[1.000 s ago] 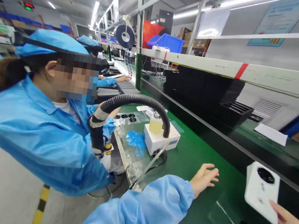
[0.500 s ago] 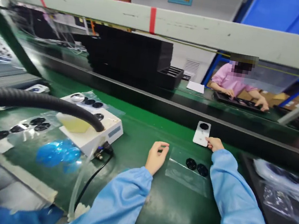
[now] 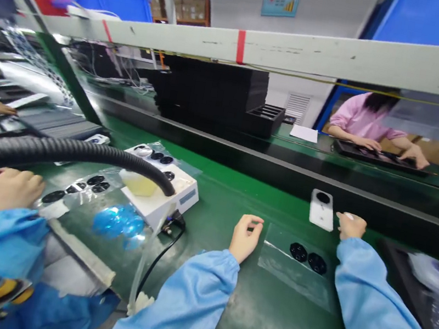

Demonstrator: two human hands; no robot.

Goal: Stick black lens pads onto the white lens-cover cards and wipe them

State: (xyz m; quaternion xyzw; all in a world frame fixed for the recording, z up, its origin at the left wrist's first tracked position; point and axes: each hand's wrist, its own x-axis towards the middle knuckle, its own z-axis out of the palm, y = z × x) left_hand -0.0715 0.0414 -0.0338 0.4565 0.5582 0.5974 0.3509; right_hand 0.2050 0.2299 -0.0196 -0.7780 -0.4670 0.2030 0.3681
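Observation:
My left hand [image 3: 246,237] rests on the green conveyor belt [image 3: 238,201] with its fingers curled in and nothing visible in them. Just to its right lies a clear plastic sheet [image 3: 294,273] carrying two black round rings [image 3: 308,257]. My right hand [image 3: 350,225] lies beyond the sheet, fingers curled, a small gap away from a white phone back cover [image 3: 322,209]. The cover lies flat on the belt with its black camera ring facing up.
A white box unit [image 3: 164,195] with a yellowish bottle, a black ribbed hose [image 3: 71,155] and blue film [image 3: 118,222] stand to the left, by a co-worker's hands [image 3: 3,188]. Stacked black trays [image 3: 214,94] stand beyond the belt. A person in pink [image 3: 365,123] works opposite. A bagged black tray [image 3: 427,275] sits right.
The view swung from the co-worker on the left to the belt ahead. My right hand set the white cover down on the belt and drew slightly away. My left hand curled.

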